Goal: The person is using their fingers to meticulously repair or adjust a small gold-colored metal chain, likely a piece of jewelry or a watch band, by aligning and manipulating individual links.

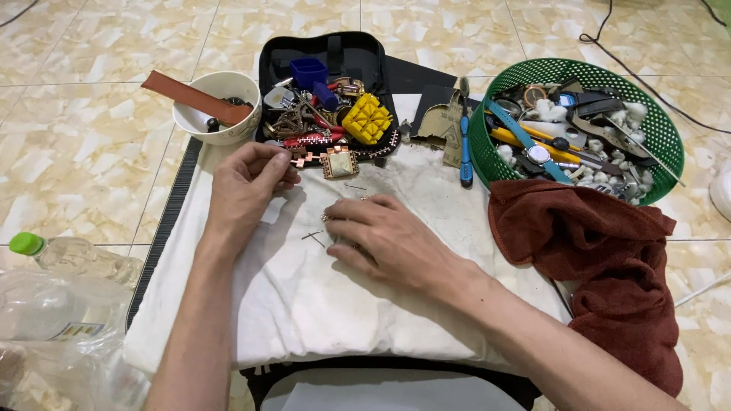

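Right hand [384, 237]: palm down on the white cloth [304, 304], fingers curled over a small metal part at the fingertips; part mostly hidden, so whether it is pinched or merely pressed cannot be told.
Left hand [251, 176]: fingers drawn together near the upper left of the cloth; contents, if any, cannot be told.
Thin metal pins [314, 237]: lying loose on the cloth between the two hands, just beside the right fingertips.
Handling of pins: judged very light, stiff, smooth and easily lost; likely to roll or spring away. Best taken at mid-length between thumb and forefinger tips, or pressed flat to the cloth first.
Cloth: soft, creased, stained; should stop small parts from rolling.
Black tool case [358, 53]: open beyond the cloth, holding a yellow block [367, 119], a blue cup [308, 72] and metal watch pieces.
White bowl [221, 122]: left of the case, a brown strap [194, 97] laid across it.
Green basket [495, 148]: right, filled with watches and straps.
Blue screwdriver [464, 144]: between case and basket.
Red-brown towel [609, 259]: below the basket.
Plastic bottle [76, 259]: far left on the floor.
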